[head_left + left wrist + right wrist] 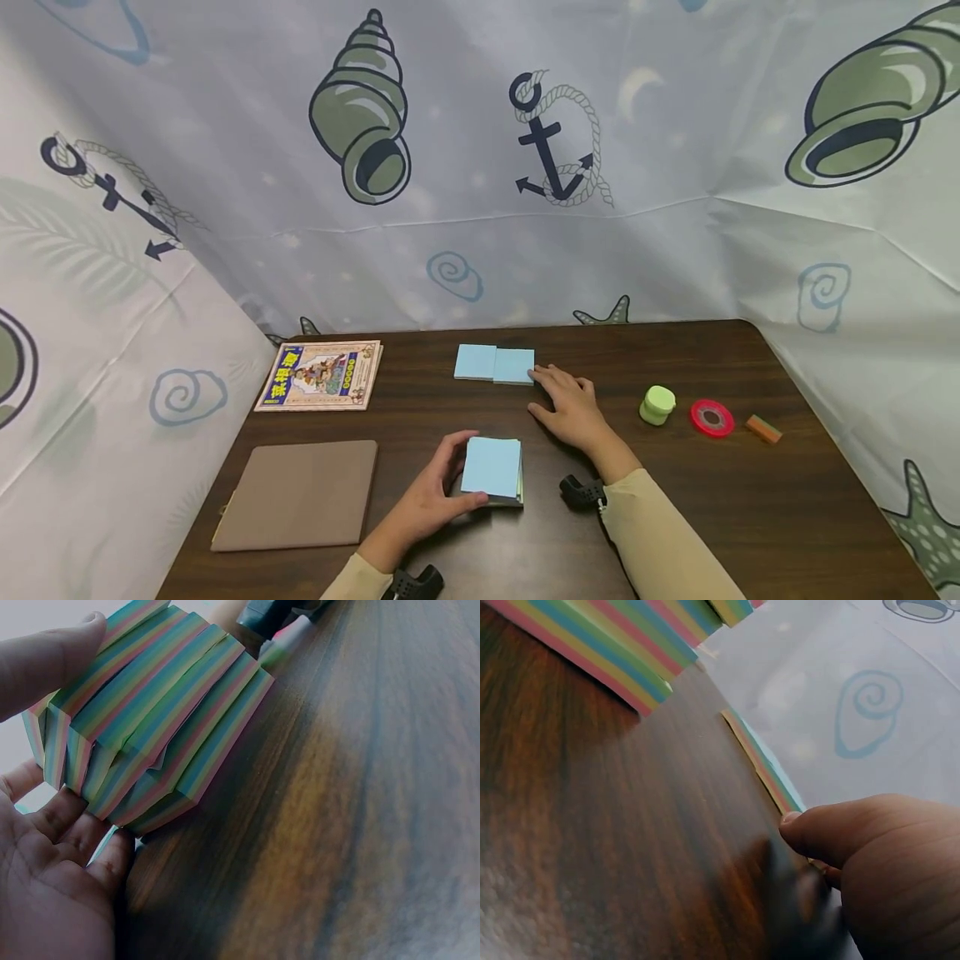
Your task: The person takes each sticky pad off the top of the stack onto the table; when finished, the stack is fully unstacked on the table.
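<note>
My left hand (pixel 433 493) holds a tall stack of blue-topped sticky note pads (pixel 491 467) near the front middle of the table. Its thumb lies along the near side, fingers around the left and far sides. In the left wrist view the stack's sides (pixel 169 712) show rainbow-striped layers, slightly offset. Farther back, two thin sticky note pads lie side by side, a left one (pixel 475 362) and a right one (pixel 513 367). My right hand (pixel 572 412) reaches to the right pad, relaxed fingers at its right edge; the right wrist view shows the thumb beside that pad's striped edge (pixel 761 765).
An illustrated book (pixel 318 375) lies at the back left, with a brown notebook (pixel 296 496) nearer. To the right are a light green lidded container (pixel 657 405), a red tape roll (pixel 712 417) and a small orange-and-green block (pixel 764 429). A patterned curtain (pixel 480 167) hangs behind the table.
</note>
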A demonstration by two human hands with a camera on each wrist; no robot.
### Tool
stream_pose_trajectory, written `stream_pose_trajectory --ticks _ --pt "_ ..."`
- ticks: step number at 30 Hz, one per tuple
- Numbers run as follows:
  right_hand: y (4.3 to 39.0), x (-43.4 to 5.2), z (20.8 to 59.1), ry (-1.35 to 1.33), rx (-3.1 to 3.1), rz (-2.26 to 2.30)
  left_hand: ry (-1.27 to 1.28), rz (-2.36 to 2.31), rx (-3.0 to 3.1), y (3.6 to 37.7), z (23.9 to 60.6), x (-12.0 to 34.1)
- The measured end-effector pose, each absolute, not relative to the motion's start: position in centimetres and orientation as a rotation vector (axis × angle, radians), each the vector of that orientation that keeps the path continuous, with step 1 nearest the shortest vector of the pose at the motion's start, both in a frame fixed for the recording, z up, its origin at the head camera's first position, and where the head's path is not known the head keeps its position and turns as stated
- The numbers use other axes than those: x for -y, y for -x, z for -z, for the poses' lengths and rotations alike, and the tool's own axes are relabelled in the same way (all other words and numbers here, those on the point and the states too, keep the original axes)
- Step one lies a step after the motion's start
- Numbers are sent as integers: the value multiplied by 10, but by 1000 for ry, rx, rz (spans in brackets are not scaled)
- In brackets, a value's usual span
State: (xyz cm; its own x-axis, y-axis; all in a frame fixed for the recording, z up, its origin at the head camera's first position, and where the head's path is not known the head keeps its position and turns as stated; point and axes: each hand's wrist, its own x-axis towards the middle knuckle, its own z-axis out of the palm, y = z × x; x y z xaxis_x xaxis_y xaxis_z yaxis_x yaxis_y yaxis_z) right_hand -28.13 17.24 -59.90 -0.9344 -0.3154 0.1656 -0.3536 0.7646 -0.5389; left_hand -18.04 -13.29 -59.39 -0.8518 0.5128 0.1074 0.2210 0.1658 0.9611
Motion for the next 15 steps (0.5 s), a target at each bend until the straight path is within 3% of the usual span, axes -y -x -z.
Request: stream_pose_trajectory --ticks 15 --pt "272 -178 557 -665 2968 -1083 -642 -1736 -2188 178 590 133"
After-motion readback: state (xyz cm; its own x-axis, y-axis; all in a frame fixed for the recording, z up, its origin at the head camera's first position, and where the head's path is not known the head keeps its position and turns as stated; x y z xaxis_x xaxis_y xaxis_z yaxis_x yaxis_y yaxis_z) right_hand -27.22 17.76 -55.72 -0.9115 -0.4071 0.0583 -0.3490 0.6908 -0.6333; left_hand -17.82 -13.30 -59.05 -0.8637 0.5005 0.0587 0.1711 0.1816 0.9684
